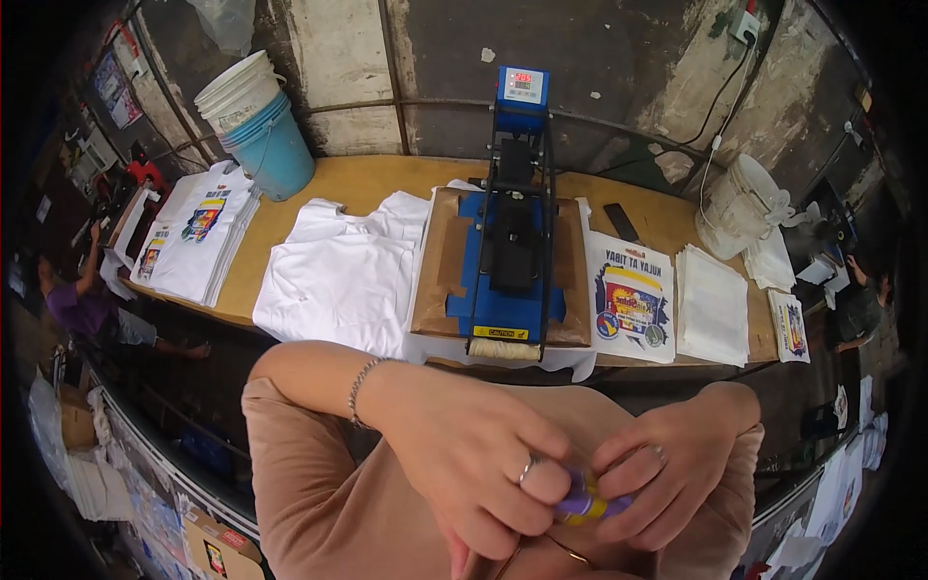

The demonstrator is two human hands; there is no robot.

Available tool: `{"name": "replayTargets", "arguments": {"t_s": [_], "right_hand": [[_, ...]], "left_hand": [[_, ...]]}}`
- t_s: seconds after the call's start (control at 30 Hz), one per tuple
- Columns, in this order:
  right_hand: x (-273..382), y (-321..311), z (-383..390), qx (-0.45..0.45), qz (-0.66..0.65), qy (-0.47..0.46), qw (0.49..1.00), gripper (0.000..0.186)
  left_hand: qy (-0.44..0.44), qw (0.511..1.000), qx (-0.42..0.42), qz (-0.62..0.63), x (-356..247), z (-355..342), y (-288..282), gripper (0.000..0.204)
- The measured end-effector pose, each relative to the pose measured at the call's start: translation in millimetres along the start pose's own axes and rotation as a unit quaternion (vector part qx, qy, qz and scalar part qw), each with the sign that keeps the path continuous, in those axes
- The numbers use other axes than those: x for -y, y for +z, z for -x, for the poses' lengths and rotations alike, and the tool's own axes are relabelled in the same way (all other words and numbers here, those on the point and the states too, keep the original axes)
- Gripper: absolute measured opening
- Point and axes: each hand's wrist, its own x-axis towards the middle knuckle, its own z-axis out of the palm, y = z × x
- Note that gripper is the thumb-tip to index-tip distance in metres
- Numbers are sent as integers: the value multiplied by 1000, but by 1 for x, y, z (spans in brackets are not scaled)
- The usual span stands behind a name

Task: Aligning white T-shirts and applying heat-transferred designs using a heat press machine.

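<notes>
The counter (pixel 353 177) runs along the wall in front of me, and at the middle of its front edge stands a blue-and-black press (pixel 512 242) over a brown board. To the left of the press, a plain white shirt (pixel 333 285) spreads to the front edge; nearer the left end sits a stack of printed white shirts (pixel 193 242). A blue bucket (pixel 271 150) with a white one nested in it stands at the back left corner, and a stained white bucket (pixel 737 208) near the back right corner. Right of the press, a stack of pale sheets (pixel 712 304) lies beside a printed sheet (pixel 633 304), both by the front edge. My left hand (pixel 493 449) and right hand (pixel 662 469) are close together at my chest, fingers curled. A dark phone (pixel 621 222) lies toward the back edge, behind the printed sheet. Smallest is the purple-and-yellow item (pixel 580 503), gripped by both my hands, in front of the counter; my fingers partly hide it.
</notes>
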Motion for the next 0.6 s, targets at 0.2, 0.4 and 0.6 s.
{"name": "replayTargets", "arguments": {"t_s": [0.2,0.4,0.6], "right_hand": [[6,-50,17,20,83,48,995,10],[9,-23,-12,83,-138,55,985,5],[-27,0,21,-75,-401,15,913,15]], "left_hand": [[-51,997,-4,-50,17,2,-44,37],[-74,975,-49,204,-4,-4,-11,35],[-128,855,-171,472,-17,34,33,36]]}}
